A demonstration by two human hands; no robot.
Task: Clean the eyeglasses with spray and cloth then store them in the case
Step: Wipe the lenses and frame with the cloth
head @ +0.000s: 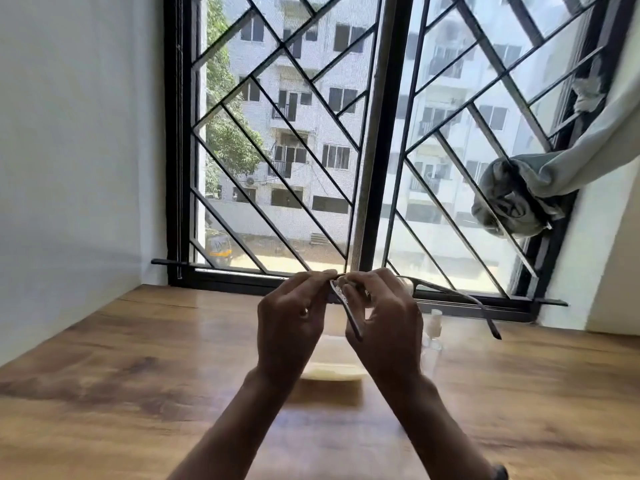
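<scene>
Both hands hold a pair of dark-framed eyeglasses [446,289] up above the wooden table [138,358], in front of the window. My left hand [291,327] pinches the frame's left end with curled fingers. My right hand [384,327] pinches the frame beside it. One temple arm hangs down between the hands and the other sticks out to the right. A small clear spray bottle [433,332] stands on the table just right of my right hand. A pale yellowish flat object [332,372], cloth or case, lies on the table under the hands, partly hidden.
A barred window [346,150] runs along the table's far edge, with its black sill close behind the hands. A white wall [69,150] bounds the left side. A knotted curtain [519,195] hangs at the right.
</scene>
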